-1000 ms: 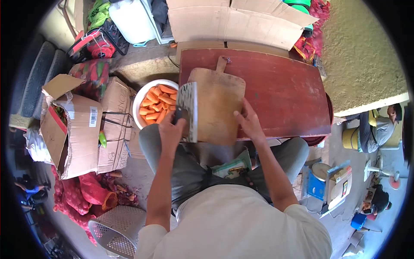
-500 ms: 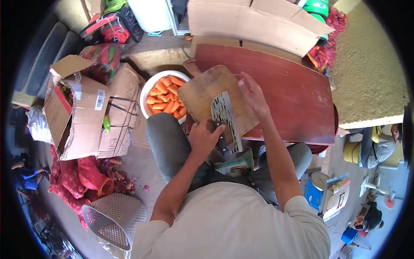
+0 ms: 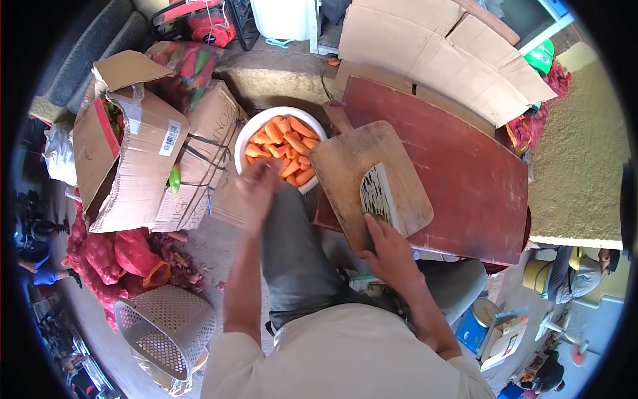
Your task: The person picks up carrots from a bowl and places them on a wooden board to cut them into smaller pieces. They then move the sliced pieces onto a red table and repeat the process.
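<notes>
A wooden cutting board [image 3: 332, 176] lies tilted on the dark red table, its handle toward the upper left. On the board rests a knife [image 3: 377, 189] with a dark-streaked blade. My right hand [image 3: 393, 256] is closed round the knife's handle, which the hand hides, at the board's lower edge. Carrots [image 3: 274, 133] in orange pieces fill a round white bowl [image 3: 240, 149] left of the board. My left hand [image 3: 259, 189] is at the bowl's lower left rim; motion blurs its fingers, and whether it holds anything cannot be made out.
The red table [image 3: 465, 193] extends to the right. An open cardboard box [image 3: 143, 159] stands left, above red net sacks [image 3: 136, 256] and a grey perforated basket [image 3: 166, 326]. Large cardboard sheets [image 3: 432, 53] stand behind the table. A person [image 3: 575, 276] is at the far right.
My left hand has let go of the knife and moved left to the bowl. My right hand has come from the board's right side onto the knife handle. The whole view has turned.
</notes>
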{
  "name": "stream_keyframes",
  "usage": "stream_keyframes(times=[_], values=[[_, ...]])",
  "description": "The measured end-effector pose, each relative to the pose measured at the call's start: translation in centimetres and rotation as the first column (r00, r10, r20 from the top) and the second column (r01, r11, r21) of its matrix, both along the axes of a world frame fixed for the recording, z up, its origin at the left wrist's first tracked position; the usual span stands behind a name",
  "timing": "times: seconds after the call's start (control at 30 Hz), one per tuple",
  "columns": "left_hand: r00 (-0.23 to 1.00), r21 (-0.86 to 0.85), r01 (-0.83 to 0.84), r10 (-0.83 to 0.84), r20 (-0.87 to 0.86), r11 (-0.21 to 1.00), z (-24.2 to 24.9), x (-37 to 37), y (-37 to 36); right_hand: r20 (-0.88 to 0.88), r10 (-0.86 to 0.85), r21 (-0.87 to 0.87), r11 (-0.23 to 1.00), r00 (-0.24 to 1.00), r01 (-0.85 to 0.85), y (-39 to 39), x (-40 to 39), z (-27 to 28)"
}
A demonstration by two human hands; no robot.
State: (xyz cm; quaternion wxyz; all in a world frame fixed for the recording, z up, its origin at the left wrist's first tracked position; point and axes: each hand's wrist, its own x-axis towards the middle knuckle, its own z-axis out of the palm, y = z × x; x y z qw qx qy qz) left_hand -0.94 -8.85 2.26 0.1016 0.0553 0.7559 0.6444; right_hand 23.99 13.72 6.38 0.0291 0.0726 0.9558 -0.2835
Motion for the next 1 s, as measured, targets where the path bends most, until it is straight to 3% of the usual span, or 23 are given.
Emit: stream_keyframes(times=[0.03, 0.1, 0.2, 0.27, 0.37, 0.47, 0.5, 0.6, 0.73, 0.83, 0.93, 0.97, 1.0], values=[[0.996, -0.012, -0.052, 0.053, 0.070, 0.999, -0.5, -2.9, -0.7, 0.012, -0.018, -0.028, 0.999, 1.000, 0.019, 0.7, 0.0, -0.1], [0.995, 0.024, 0.042, -0.044, 0.092, 0.999, -6.1, -8.4, -1.9, -0.066, -0.045, 0.087, 0.995, 0.997, 0.051, 2.1, 0.0, -0.7], [0.926, -0.203, 0.264, -0.189, 0.326, 0.943, -17.1, -14.2, -2.4, -0.056, -0.101, 0.210, 0.972, 0.993, 0.111, 2.0, -0.5, -1.9], [0.917, -0.333, 0.366, -0.275, 0.290, 0.869, -24.0, -15.6, -2.3, -0.039, -0.129, 0.332, 0.934, 0.991, 0.135, 1.4, -0.7, -3.2], [0.925, -0.597, 0.377, -0.324, 0.201, 0.708, -30.4, -17.6, -1.1, -0.025, -0.147, 0.390, 0.909, 0.989, 0.145, 1.5, -0.9, -4.0], [0.986, -0.573, 0.132, -0.167, -0.009, 0.809, -29.7, -18.6, 1.5, 0.023, -0.167, 0.332, 0.931, 0.986, 0.150, 1.5, -1.1, -4.3], [0.978, -0.608, 0.171, -0.206, 0.012, 0.775, -28.6, -19.4, 2.2, 0.030, -0.169, 0.330, 0.932, 0.985, 0.150, 1.5, -1.1, -4.3], [0.952, -0.765, 0.031, -0.252, -0.173, 0.643, -30.4, -21.8, 4.0, 0.046, -0.170, 0.333, 0.932, 0.984, 0.145, 1.6, -1.0, -4.0], [0.965, -0.787, 0.174, -0.263, 0.016, 0.592, -28.4, -25.1, 5.4, 0.024, -0.163, 0.345, 0.927, 0.986, 0.145, 1.5, -1.1, -4.3], [0.928, -0.848, 0.301, -0.339, 0.155, 0.437, -25.5, -26.3, 5.8, -0.008, -0.158, 0.393, 0.907, 0.987, 0.149, 1.4, -1.1, -4.4], [0.875, -0.753, 0.484, -0.263, 0.406, 0.446, -22.4, -26.8, 6.0, -0.027, -0.149, 0.415, 0.898, 0.988, 0.147, 1.4, -1.1, -4.5], [0.875, -0.749, 0.484, -0.259, 0.409, 0.452, -23.0, -26.9, 5.9, -0.031, -0.151, 0.413, 0.898, 0.988, 0.150, 1.4, -1.1, -4.6], [0.923, -0.791, 0.383, -0.243, 0.299, 0.478, -24.6, -26.8, 5.8, -0.039, -0.142, 0.407, 0.902, 0.989, 0.145, 1.5, -1.3, -4.6]])
